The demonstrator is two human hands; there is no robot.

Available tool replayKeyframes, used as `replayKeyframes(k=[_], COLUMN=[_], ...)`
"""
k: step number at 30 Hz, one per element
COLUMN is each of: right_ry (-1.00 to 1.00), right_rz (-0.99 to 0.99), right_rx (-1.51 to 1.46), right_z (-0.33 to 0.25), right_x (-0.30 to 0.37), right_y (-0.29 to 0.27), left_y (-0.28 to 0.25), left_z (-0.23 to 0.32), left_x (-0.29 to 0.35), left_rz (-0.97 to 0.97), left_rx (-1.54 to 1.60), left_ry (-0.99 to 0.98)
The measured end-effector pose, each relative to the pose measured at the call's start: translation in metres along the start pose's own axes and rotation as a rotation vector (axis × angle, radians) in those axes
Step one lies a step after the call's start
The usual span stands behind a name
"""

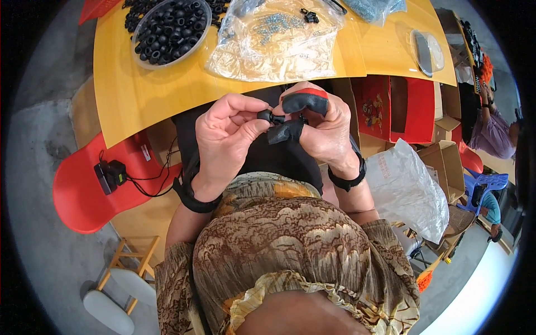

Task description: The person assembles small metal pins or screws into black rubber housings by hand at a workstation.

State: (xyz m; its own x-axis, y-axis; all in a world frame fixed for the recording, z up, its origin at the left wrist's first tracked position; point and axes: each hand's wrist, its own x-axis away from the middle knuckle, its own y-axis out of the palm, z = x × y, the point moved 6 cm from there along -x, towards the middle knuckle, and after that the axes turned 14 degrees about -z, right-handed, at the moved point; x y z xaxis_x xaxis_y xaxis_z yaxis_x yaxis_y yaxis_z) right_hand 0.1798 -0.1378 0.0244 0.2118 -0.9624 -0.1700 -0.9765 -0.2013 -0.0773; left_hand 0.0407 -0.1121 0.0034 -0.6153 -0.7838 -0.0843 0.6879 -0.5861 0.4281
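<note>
Just off the table's near edge, my two hands meet over my lap. Between thumb and fingertips, my left hand [226, 129] pinches a small black rounded plastic part [264, 115]. My right hand [326, 120], with black and red covers on its thumb and a finger, is closed at the other end of that part. What exactly sits inside the right fingertips is hidden. Beyond the hands, a clear plastic bag [240, 61] lies flat with small metal pieces [277, 23] on it. To its left stands a clear round tub [135, 46] full of black rounded parts [173, 30].
The yellow table [128, 100] curves ahead of me. On its right lie a clear lid [429, 53] and a bluish bag [375, 8]. A red chair [84, 190] with a black device [113, 174] stands left; a red box [416, 109] and white plastic bag [413, 184] are right.
</note>
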Motion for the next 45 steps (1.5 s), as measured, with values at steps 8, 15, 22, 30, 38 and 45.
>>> replayKeyframes(k=[8, 15, 22, 30, 38, 45], right_ry=[0.066, 0.035, -0.007, -0.024, 0.078, 0.190], right_rz=[-0.033, -0.072, -0.114, -0.064, -0.145, -0.135], right_rx=[0.022, 0.219, 0.348, 0.338, 0.252, 0.027], right_z=[-0.003, -0.011, -0.018, -0.020, -0.010, 0.001], right_x=[0.002, 0.003, 0.005, 0.008, 0.007, 0.009], right_y=[0.000, 0.000, -0.001, 0.001, -0.002, -0.006], left_y=[0.004, 0.007, 0.013, 0.012, 0.013, 0.012], left_z=[0.008, 0.011, 0.016, 0.009, 0.010, 0.007], left_x=[0.000, 0.000, 0.002, 0.004, 0.002, 0.003], left_rz=[-0.043, -0.084, -0.072, -0.039, -0.141, -0.123], left_rx=[-0.150, -0.261, -0.408, -0.269, -0.412, -0.333], left_ry=[0.007, 0.013, 0.074, 0.080, 0.007, 0.003])
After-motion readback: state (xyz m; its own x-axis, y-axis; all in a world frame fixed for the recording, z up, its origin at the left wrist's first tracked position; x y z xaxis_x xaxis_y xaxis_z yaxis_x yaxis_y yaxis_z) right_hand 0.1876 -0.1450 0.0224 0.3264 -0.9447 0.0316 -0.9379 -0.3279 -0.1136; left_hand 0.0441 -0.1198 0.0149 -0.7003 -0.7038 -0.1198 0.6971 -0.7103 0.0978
